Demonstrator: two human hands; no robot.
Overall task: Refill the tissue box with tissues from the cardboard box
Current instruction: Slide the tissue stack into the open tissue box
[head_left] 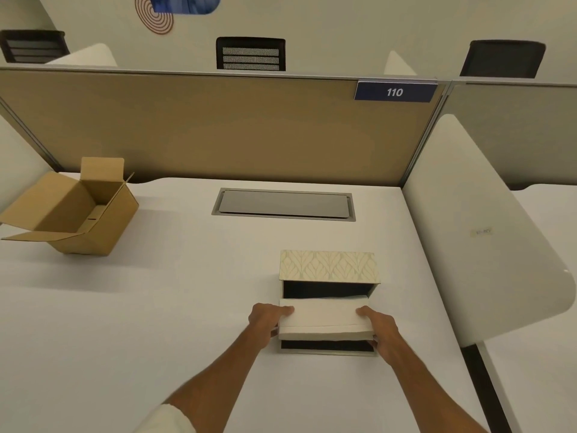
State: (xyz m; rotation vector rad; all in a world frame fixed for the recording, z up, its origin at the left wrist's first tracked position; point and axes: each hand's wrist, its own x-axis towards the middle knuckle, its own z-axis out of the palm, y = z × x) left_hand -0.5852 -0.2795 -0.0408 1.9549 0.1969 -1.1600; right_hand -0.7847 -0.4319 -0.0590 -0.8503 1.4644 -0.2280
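A stack of white tissues (pixel 324 318) is held level over the open tissue box (pixel 327 265), a cream box with a leaf pattern and a dark inside, on the white desk. My left hand (pixel 265 320) grips the stack's left end and my right hand (pixel 379 329) grips its right end. The box's dark interior shows behind and below the stack. The brown cardboard box (pixel 81 210) stands at the far left of the desk with its flaps open, and the part of its inside that shows looks empty.
A grey cable hatch (pixel 283 204) is set into the white desk (pixel 156 307) behind the tissue box. A tan partition (pixel 218 126) closes the desk's far edge, with a white curved divider (pixel 487 239) at the right. Black chairs stand beyond.
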